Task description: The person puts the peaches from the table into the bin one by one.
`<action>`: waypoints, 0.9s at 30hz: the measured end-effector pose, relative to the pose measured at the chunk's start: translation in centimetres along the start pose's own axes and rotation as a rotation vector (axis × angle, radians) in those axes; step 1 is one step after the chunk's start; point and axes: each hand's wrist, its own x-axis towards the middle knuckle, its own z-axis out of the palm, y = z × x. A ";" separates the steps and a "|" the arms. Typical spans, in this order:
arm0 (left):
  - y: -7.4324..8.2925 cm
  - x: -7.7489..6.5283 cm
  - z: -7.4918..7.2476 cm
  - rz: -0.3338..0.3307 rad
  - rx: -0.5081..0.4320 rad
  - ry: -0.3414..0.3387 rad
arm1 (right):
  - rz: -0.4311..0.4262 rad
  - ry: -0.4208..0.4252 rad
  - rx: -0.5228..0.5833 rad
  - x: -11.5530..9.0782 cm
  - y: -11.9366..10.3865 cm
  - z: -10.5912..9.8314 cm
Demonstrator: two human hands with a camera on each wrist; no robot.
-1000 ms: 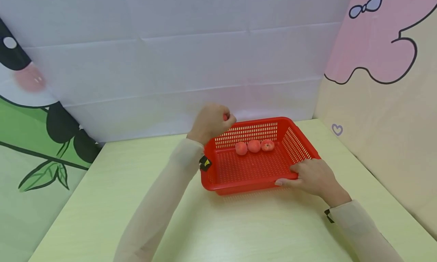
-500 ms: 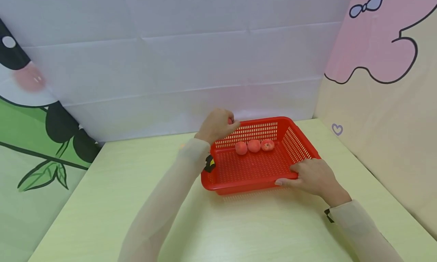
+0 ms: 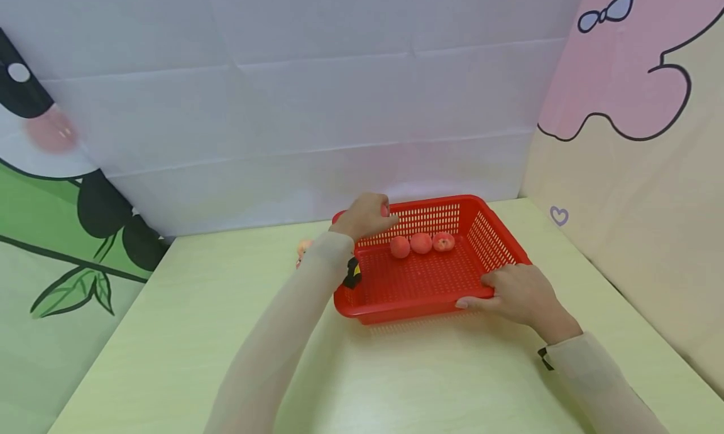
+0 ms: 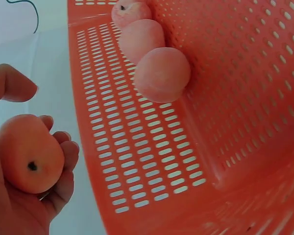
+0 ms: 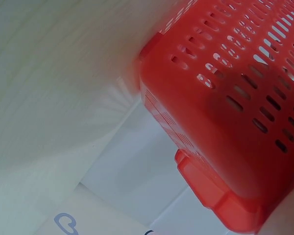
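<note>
A red plastic basket (image 3: 418, 301) with slotted walls stands on the table. Three peaches (image 3: 421, 242) sit in a row along its back wall. Over the basket's back left part, my left hand (image 3: 364, 218) holds another peach (image 4: 29, 155), with its fingers curled beneath the fruit in the left wrist view. My right hand (image 3: 523, 296) grips the front right corner of the rim, thumb outside and fingers over the edge. Just a sliver of that hand shows in the right wrist view, beside the basket wall (image 5: 201, 122).
Left of the basket, partly hidden behind my left sleeve (image 3: 283, 333), lies some pale orange and red fruit (image 3: 304, 245). A white sheet (image 3: 271, 107) hangs behind the pale wooden table (image 3: 170, 333), and a patterned wall (image 3: 633, 201) borders the right side.
My left hand has moved right and lower with the peach, toward the basket's inside. Fruit behind the left sleeve has come into view. The right hand and basket have stayed in place.
</note>
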 end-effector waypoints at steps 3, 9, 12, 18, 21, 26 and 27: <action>-0.3 0.2 0.6 -0.025 0.006 -0.052 | -0.002 -0.003 0.002 0.0 0.0 0.1; -0.5 0.4 1.2 -0.051 0.049 -0.112 | -0.007 0.007 0.006 -0.1 0.0 0.1; -0.6 0.5 1.3 -0.075 0.046 -0.138 | -0.006 0.011 0.007 0.0 0.0 0.0; -1.0 0.3 1.6 -0.119 0.012 -0.189 | -0.003 0.018 0.005 0.0 0.1 0.0; -1.1 0.3 1.8 -0.148 0.000 -0.205 | -0.005 0.017 0.004 0.0 0.1 0.1; -0.9 0.2 2.0 -0.220 0.010 -0.239 | -0.007 0.012 0.005 -0.1 0.1 0.1; -0.8 0.2 2.1 -0.231 0.020 -0.245 | -0.006 0.011 0.005 -0.1 0.1 0.1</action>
